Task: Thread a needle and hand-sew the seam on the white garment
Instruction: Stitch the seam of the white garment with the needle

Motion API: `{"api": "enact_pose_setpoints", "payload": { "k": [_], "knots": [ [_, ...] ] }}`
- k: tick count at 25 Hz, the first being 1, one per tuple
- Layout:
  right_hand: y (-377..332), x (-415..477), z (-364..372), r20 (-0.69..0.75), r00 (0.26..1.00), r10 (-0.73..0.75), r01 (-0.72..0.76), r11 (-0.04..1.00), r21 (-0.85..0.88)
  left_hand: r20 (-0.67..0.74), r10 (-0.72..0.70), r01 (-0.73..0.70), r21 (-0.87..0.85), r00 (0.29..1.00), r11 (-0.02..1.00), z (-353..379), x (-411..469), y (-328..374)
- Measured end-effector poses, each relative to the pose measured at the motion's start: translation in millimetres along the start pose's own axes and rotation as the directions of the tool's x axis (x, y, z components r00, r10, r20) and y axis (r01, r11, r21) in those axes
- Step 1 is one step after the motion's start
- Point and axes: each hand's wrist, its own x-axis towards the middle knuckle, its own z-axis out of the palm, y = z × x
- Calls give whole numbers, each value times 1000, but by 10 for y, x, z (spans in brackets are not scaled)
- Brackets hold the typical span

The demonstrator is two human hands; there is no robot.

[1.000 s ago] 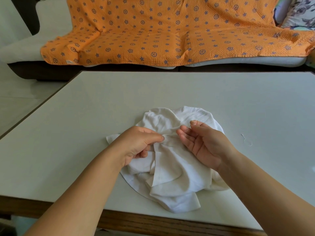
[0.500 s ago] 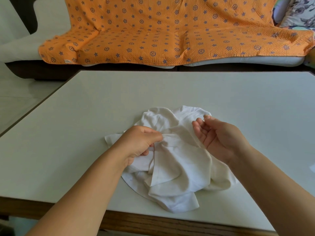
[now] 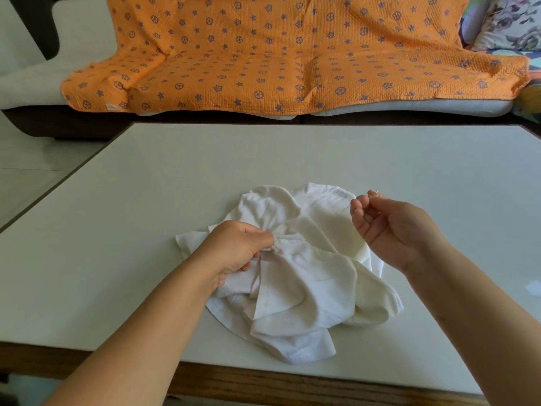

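Note:
A crumpled white garment (image 3: 304, 288) lies on the pale table (image 3: 117, 230) near its front edge. My left hand (image 3: 237, 250) pinches a fold of the garment near its middle. My right hand (image 3: 389, 230) is raised to the right of the garment, palm turned toward me, thumb and forefinger pinching a thin needle (image 3: 376, 191) whose tip just shows above the fingertips. The thread is too fine to make out.
A sofa draped with an orange patterned blanket (image 3: 292, 60) stands behind the table. A floral cushion (image 3: 509, 22) sits at the far right. The table's wooden front edge (image 3: 263, 385) runs below the garment.
My right hand has drawn away from the garment's fold, moving right and up with the needle. My left hand has kept its pinch on the fabric.

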Motion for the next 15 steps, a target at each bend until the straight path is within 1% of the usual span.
{"api": "enact_pose_setpoints", "payload": {
  "k": [3,5,6,7,9,10,11,12,13,14,15],
  "knots": [
    [22,2,26,-2,999,-37,37,999,7,-16,10,-9,37,1000,999,25,6,-7],
    [86,4,32,-16,998,-68,67,996,-54,-37,20,-18,61,999,998,39,14,-22],
    [136,4,31,-21,997,-78,75,988,-134,-45,28,-25,68,999,997,40,15,-31],
    [189,-2,25,-28,996,-86,76,964,-256,-46,35,-32,58,998,998,46,13,-43],
    [284,-27,13,-50,993,-110,68,851,-520,-41,64,-64,20,997,998,63,-8,-63],
    [314,-39,16,-61,990,-130,68,798,-598,-71,108,-106,34,992,994,85,-11,-80],
    [323,-60,26,-65,986,-152,77,771,-632,-140,198,-181,125,970,976,118,-14,-93],
    [307,-97,39,-55,983,-175,100,760,-642,-210,339,-279,270,917,922,155,-27,-85],
    [276,-144,57,-30,981,-193,129,757,-641,-229,486,-379,385,844,841,208,-58,-53],
    [237,-205,81,12,979,-203,165,760,-628,-195,589,-466,442,784,767,265,-99,-6],
    [191,-277,112,69,976,-205,205,773,-601,-126,628,-522,444,768,728,318,-139,47]
  ]
}}
